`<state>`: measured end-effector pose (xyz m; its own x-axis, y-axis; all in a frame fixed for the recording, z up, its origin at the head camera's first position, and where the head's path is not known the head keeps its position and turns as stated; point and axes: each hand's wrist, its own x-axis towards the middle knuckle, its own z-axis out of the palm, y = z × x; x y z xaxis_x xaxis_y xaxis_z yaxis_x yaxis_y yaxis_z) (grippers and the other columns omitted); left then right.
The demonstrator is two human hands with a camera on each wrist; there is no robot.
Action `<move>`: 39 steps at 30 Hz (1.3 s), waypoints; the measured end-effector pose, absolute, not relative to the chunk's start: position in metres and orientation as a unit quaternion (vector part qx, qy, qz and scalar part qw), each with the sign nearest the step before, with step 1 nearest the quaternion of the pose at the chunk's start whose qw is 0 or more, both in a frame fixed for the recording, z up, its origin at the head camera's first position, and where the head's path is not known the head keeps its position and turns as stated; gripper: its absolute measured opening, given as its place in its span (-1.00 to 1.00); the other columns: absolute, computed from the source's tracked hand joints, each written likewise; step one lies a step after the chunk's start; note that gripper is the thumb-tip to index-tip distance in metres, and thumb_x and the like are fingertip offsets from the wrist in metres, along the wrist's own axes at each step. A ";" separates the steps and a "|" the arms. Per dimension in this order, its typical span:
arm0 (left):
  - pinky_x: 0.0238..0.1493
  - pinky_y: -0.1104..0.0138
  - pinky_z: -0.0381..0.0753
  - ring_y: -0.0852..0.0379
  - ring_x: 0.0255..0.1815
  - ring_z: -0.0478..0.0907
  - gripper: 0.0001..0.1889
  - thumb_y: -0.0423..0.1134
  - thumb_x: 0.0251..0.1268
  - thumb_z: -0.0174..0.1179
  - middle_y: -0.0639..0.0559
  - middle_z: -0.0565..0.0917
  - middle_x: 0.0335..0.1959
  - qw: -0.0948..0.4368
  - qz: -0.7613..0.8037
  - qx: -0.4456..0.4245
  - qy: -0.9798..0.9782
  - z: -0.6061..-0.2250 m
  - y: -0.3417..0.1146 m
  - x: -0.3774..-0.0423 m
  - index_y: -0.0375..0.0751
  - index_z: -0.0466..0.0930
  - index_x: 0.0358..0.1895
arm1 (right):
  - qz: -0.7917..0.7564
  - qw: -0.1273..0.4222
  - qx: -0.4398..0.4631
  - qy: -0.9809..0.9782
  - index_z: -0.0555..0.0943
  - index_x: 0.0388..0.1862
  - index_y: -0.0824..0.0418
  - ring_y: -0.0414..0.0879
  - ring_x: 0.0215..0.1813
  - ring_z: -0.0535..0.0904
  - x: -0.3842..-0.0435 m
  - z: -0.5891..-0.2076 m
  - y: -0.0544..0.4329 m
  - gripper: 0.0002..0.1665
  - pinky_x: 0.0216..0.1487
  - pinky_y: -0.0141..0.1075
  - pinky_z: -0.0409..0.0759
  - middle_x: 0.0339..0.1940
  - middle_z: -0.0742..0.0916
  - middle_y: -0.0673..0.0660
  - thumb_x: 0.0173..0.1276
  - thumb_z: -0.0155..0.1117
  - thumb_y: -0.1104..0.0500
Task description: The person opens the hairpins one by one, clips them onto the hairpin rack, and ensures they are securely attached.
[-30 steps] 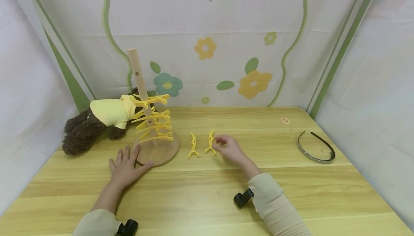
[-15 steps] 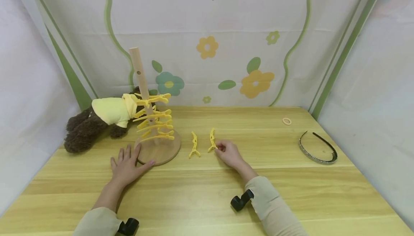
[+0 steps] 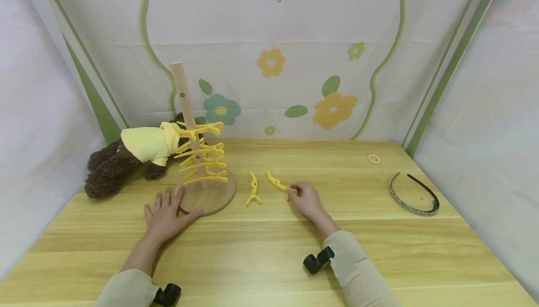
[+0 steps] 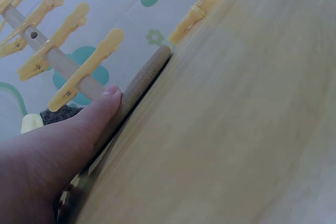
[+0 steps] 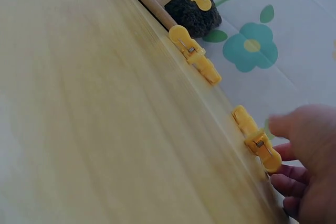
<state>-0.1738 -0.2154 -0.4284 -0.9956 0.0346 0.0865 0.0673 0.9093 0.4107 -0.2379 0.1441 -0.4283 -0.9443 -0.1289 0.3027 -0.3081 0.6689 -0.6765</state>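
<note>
My right hand [image 3: 306,200] has its thumb and fingers at the handle end of a yellow hair clip [image 3: 275,183], pinching it low at the table; the toothed end points away to the left. In the right wrist view this clip [image 5: 257,140] lies close along the tabletop. A second yellow hair clip [image 3: 253,189] lies to its left, untouched. My left hand [image 3: 164,218] is spread flat, thumb and forefinger on the rim of the round wooden base [image 3: 210,199]. From that base rises a wooden post [image 3: 182,92], with several yellow hair clips [image 3: 206,149] clamped across it.
Behind the post lies a brown plush toy [image 3: 145,145] in a yellow top. At the right of the table [image 3: 236,260] are a dark glittery headband [image 3: 414,206] and a small pale ring [image 3: 373,159]. A flowered cloth [image 3: 303,77] hangs along the back edge.
The right hand has closed on the right-hand clip's handle end and drawn it right, turning the clip from near upright to slanted. The left hand stays on the base.
</note>
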 end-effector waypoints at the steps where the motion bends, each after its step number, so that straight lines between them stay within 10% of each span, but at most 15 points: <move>1: -0.05 -0.28 -0.51 -0.41 0.22 -0.37 -0.02 0.38 -0.03 -0.08 -0.48 -0.17 0.25 0.039 -0.212 -0.026 -0.976 -0.428 -0.215 -0.174 -0.16 -0.17 0.35 | 0.379 0.111 0.120 -0.911 0.58 -0.27 0.40 -0.05 -0.35 0.45 -0.237 -0.428 0.144 -0.66 -0.32 -0.21 0.43 -0.39 0.58 0.16 0.08 0.27 0.13; 5: -0.06 -0.27 -0.52 -0.41 0.22 -0.37 -0.02 0.38 -0.03 -0.09 -0.48 -0.17 0.25 0.039 -0.212 -0.026 -0.976 -0.429 -0.215 -0.174 -0.16 -0.18 0.35 | 0.336 0.095 0.107 -0.931 0.55 -0.22 0.37 -0.07 -0.35 0.37 -0.236 -0.428 0.144 -0.43 -0.32 -0.24 0.37 -0.37 0.50 0.12 -0.09 0.37 -0.05; 39: -0.07 -0.27 -0.54 -0.41 0.22 -0.40 -0.03 0.38 -0.03 -0.09 -0.48 -0.20 0.26 0.039 -0.216 -0.028 -0.975 -0.431 -0.217 -0.176 -0.12 -0.21 0.36 | 0.380 0.016 0.134 -0.915 0.39 0.01 0.44 0.04 -0.18 0.43 -0.251 -0.379 0.170 -0.57 -0.25 -0.18 0.45 -0.11 0.49 0.27 0.23 0.10 0.19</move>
<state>-0.1762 -0.2165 -0.4314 -0.9954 0.0378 0.0878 0.0714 0.9048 0.4199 -0.2515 0.1701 -0.3792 -0.9637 -0.2325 0.1311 -0.2569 0.6750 -0.6917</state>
